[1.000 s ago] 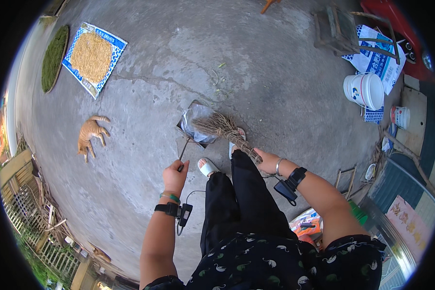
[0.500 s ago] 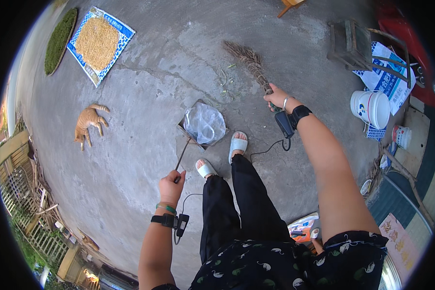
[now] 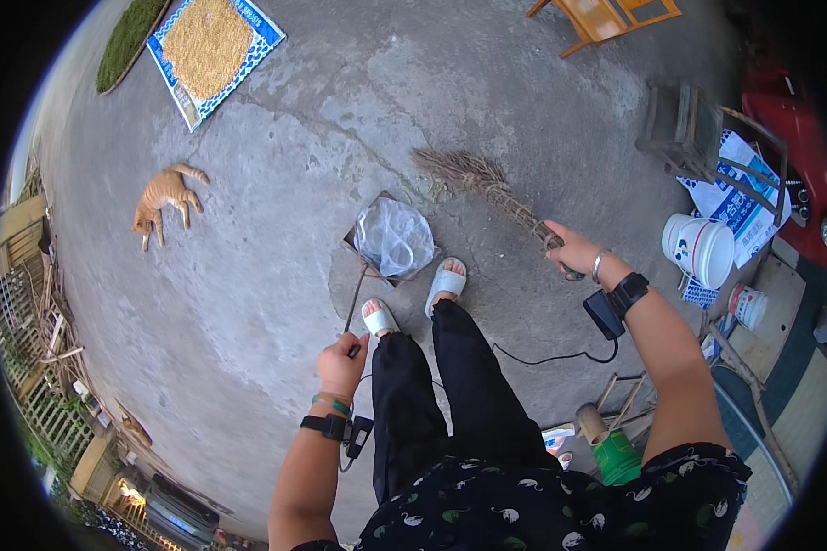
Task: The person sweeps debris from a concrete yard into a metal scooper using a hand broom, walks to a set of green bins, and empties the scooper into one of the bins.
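Observation:
My left hand [image 3: 343,361] is closed round the thin rod handle of a dustpan [image 3: 350,246] that rests on the concrete near my feet. A crumpled clear plastic bag [image 3: 394,238] fills or covers most of the pan. In my right hand [image 3: 576,250] is the handle of a twig broom [image 3: 487,186]. Its brush end points up and left, at the floor beyond the dustpan. Some green scraps [image 3: 436,191] lie partly under the bristles. Both wrists carry black straps with small boxes and cables.
An orange cat [image 3: 167,196] lies on the left. Grain [image 3: 208,48] is spread on a blue-and-white sheet at the far left. To the right stand white buckets [image 3: 705,253], a wooden frame stool [image 3: 678,133] and a red vehicle [image 3: 788,138]. A wooden chair [image 3: 597,18] is at the back.
My right hand has moved right and nearer, and the broom has swung flatter, its bristles now over the green scraps. The left hand still grips the dustpan handle. The view has shifted.

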Demonstrator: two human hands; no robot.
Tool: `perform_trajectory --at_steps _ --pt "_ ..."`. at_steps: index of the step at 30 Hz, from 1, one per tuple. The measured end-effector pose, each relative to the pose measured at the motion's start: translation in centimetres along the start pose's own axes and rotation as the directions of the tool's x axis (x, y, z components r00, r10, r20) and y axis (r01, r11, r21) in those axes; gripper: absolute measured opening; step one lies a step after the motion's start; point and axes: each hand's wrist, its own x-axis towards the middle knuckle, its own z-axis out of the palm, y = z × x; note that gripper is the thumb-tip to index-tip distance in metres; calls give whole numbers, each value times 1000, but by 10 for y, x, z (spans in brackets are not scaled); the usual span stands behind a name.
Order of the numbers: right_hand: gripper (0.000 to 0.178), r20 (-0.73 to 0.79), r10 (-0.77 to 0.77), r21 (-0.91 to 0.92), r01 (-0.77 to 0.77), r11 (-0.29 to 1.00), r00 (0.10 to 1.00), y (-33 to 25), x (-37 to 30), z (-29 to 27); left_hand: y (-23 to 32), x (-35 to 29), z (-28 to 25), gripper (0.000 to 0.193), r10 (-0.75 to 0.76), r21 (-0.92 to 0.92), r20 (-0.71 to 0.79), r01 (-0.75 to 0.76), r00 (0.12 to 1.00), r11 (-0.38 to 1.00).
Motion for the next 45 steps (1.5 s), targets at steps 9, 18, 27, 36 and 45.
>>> perform_trajectory --at_steps 9,18,27,36,45 --pt "69 -40 77 -586 -86 806 996 -17 72 45 13 15 -11 25 -62 -6 -15 62 998 998" --pt "64 -29 -194 -685 122 719 981 -76 31 23 0 11 3 25 -58 -36 -20 57 998 998" --pt "73 -109 -108 -923 -60 379 988 -147 123 78 -5 11 0 24 -59 -100 -35 55 998 993" --pt "67 -80 -34 -752 -39 658 996 -31 10 -7 0 14 -1 24 -40 -122 26 42 999 992" --pt "59 -294 55 373 62 926 954 55 26 -90 3 16 4 28 -20 -55 18 21 1000 998"
